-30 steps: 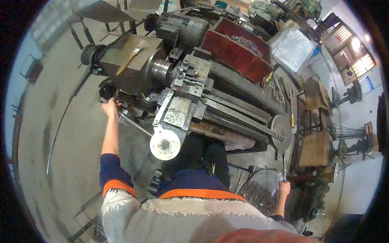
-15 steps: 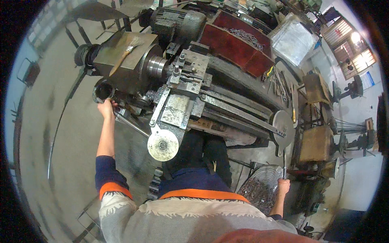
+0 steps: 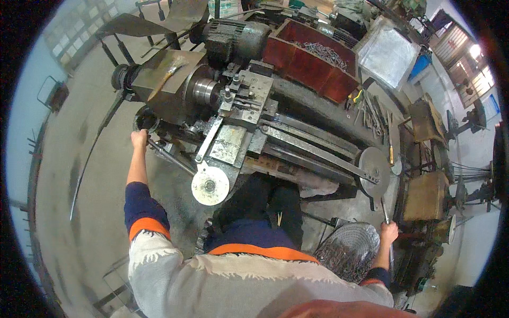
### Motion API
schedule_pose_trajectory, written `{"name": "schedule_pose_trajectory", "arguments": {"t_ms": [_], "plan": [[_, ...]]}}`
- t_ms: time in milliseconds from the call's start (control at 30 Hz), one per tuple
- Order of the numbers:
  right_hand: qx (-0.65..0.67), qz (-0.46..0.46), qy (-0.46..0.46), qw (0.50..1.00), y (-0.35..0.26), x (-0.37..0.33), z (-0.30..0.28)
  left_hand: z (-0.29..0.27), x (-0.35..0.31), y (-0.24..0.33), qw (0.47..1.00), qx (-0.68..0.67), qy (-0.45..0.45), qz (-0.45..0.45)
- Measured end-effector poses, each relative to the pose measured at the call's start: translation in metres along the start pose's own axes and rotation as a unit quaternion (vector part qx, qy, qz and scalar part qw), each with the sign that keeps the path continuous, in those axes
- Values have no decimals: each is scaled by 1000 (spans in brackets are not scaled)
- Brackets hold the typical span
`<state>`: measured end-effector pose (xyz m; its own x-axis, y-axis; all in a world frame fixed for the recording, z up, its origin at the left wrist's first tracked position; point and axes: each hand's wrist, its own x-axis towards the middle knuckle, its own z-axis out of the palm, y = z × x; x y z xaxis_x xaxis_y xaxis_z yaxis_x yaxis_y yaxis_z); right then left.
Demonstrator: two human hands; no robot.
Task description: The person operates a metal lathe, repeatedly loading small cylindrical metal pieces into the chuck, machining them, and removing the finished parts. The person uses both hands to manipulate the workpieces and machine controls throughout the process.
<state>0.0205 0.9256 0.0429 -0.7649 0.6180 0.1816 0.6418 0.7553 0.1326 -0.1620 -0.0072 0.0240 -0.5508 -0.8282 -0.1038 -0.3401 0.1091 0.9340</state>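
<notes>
In front of me is a small metal lathe with a bare steel chuck or collar (image 3: 204,91) and a tool slide (image 3: 249,95). My left hand (image 3: 139,139) is closed beside the lower edge of a dark round cup-like part (image 3: 147,120); what its fingers grip is hidden. A steel bar (image 3: 172,158) runs from near that hand toward a pale round disc (image 3: 210,185). On the right, my right hand (image 3: 389,232) wraps round a metal lever (image 3: 385,209) that extends down from a grey round plate (image 3: 374,172).
Behind the lathe stands a red box (image 3: 313,66) of small metal pieces. A brush (image 3: 165,79) lies on the headstock cover. Wrenches (image 3: 373,116) and other hand tools lie at the right. Below the lever is a perforated basket (image 3: 358,238) of metal bits; a motor (image 3: 236,38) sits behind.
My right hand has swung outward to the right and slightly up with the lever. The left hand stays by the round part. The whole view has shifted a little.
</notes>
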Motion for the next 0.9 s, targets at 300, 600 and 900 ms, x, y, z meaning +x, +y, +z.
{"name": "schedule_pose_trajectory", "arguments": {"t_ms": [300, 600, 900], "plan": [[2, 45, -10, 999, 19, 39, 21, -109, -54, -58, 994, -95, 55, 3], [40, 94, -50, 994, -29, -63, -16, -129, -119, -81, 959, -200, 201, -23], [53, 113, -87, 988, -48, -83, -29, -113, -103, -71, 956, -202, 211, -10]]}}
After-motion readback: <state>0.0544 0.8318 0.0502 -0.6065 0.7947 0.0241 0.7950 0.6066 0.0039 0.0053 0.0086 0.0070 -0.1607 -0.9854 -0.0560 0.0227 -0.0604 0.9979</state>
